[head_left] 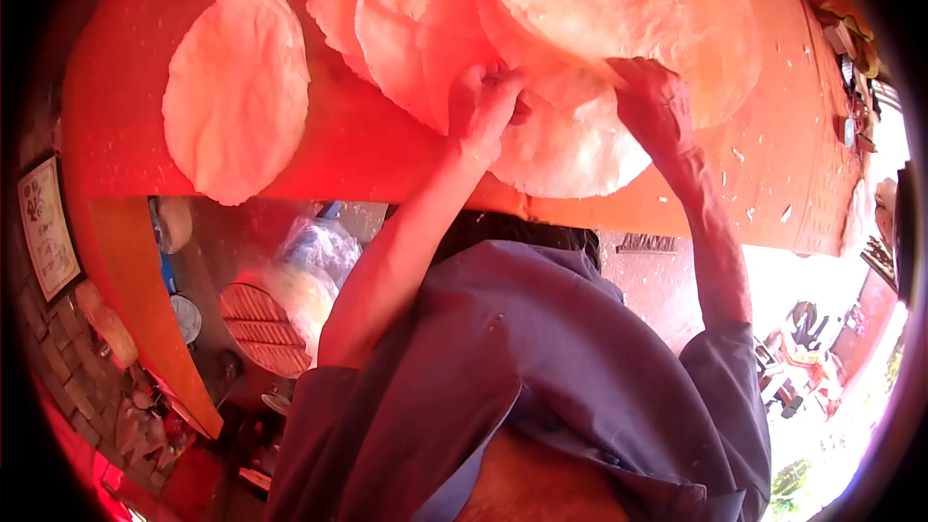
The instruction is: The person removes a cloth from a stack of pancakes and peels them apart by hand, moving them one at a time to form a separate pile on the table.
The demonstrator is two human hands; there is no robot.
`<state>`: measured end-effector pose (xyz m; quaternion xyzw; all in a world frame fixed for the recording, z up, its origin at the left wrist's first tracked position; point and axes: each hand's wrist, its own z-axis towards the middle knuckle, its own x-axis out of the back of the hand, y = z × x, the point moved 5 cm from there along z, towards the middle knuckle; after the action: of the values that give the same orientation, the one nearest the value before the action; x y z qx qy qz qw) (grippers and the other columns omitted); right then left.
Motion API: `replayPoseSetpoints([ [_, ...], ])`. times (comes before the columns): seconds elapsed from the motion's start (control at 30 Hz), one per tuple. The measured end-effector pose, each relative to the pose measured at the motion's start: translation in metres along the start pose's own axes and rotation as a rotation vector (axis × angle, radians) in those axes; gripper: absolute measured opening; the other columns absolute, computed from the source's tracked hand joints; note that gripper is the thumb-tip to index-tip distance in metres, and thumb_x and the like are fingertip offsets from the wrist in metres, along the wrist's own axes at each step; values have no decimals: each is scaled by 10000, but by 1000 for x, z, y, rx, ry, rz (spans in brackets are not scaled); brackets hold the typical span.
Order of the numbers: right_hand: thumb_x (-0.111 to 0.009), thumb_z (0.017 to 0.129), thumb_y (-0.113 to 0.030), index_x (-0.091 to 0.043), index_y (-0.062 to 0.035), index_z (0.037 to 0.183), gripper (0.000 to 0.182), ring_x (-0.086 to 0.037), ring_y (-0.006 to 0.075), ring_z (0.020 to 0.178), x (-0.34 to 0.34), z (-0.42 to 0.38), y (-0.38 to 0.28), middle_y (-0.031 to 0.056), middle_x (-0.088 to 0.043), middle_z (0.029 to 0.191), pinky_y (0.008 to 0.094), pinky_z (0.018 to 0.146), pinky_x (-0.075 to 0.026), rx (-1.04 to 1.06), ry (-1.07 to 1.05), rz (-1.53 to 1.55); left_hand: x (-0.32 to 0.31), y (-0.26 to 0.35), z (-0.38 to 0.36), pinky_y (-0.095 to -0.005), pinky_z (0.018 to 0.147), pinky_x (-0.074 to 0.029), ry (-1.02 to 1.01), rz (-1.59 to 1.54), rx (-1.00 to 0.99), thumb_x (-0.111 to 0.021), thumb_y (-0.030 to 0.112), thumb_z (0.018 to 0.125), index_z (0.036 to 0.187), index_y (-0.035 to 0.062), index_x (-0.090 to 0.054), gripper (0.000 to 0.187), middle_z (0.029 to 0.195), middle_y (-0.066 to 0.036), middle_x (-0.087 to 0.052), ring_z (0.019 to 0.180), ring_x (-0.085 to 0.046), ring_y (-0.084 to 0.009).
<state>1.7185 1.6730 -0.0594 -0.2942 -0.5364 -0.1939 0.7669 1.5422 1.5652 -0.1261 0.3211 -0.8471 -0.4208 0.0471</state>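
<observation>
Several thin, round, pale dough sheets lie overlapping on the table in front of me. My right hand (pixel 655 101) is closed in a pinch on the near edge of the large dough sheet (pixel 619 0) at the upper right. Lower down, my left hand (pixel 486 101) is also closed, its fingertips pressed together by that sheet's lower left edge; what it pinches is partly hidden. Between and beneath both hands, another dough sheet (pixel 575 155) reaches the table's near edge. More overlapping sheets (pixel 416 48) spread to the left of my left hand.
A single oval dough sheet (pixel 237 97) lies apart on the left of the orange-red table (pixel 116 116). White scraps dot the table's right side. Below the near edge are a round slatted wooden lid (pixel 266 329) and clear plastic wrap (pixel 324 251). A framed certificate (pixel 48 227) stands far left.
</observation>
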Motion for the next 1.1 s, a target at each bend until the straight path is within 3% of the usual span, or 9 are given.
replayPoseSetpoints([
  [0.13,-584,730,-44,-676,-91,862,168,-625,317,729,18,3,-5,113,-638,739,416,637,-501,-66,-23,50,0,4,8,-248,505,-503,47,332,-397,-626,114,868,879,25,-556,114,690,-38,-592,607,-642,-147],
  [0.4,-715,793,-220,-613,-51,1147,406,-613,318,999,-2,-11,-44,138,-644,1078,407,813,-520,14,-63,134,-19,5,6,-354,693,-580,-272,-276,-26,-486,141,927,1112,-20,-570,260,1012,-142,-667,794,-682,-245],
  [0.7,-598,758,-76,-657,-128,1010,264,-663,297,845,-8,-7,-10,95,-683,882,402,693,-531,-95,21,-27,-27,7,-1,-377,794,-543,-485,-441,36,-524,260,932,1146,46,-560,306,1043,-141,-658,923,-657,-267],
  [0.8,-554,839,-96,-531,-170,731,133,-462,96,478,54,27,23,-19,-439,546,283,407,-344,328,70,-1037,-13,-6,-8,-362,789,-539,-465,-380,73,-506,263,951,1142,36,-541,299,1034,-146,-654,926,-655,-265],
  [0.87,-552,935,-204,-591,-120,798,166,-486,128,551,126,48,64,21,-573,680,284,491,-421,104,18,-1140,-1,-9,-24,-346,779,-536,-383,-125,68,-496,228,960,1151,27,-529,279,1016,-145,-654,906,-656,-248],
  [0.9,-583,935,-317,-685,-63,941,274,-649,235,646,183,63,-1,123,-646,689,349,608,-509,-181,358,-341,4,-10,-32,-331,765,-531,-381,-100,70,-496,199,963,1156,16,-522,267,1003,-140,-650,897,-654,-229],
  [0.97,-576,937,-190,-670,-112,1140,238,-680,237,863,202,46,-34,125,-697,980,326,776,-541,-117,284,-490,13,-15,-42,-329,767,-529,-375,-99,75,-502,204,961,1154,13,-522,272,1004,-136,-649,902,-652,-226],
  [1.0,-608,881,-156,-634,-48,1165,305,-677,209,911,193,40,-65,143,-687,1041,297,789,-518,-159,308,-89,16,-16,-46,-327,770,-526,-372,-96,78,-508,210,959,1152,10,-521,278,1004,-132,-647,907,-651,-223],
  [1.1,-573,713,-22,-653,-79,976,281,-660,277,801,126,30,-80,117,-671,867,367,685,-520,94,40,-58,21,-9,-66,-342,808,-521,-365,-173,35,-562,234,941,1183,20,-503,328,1068,-132,-627,930,-650,-224],
])
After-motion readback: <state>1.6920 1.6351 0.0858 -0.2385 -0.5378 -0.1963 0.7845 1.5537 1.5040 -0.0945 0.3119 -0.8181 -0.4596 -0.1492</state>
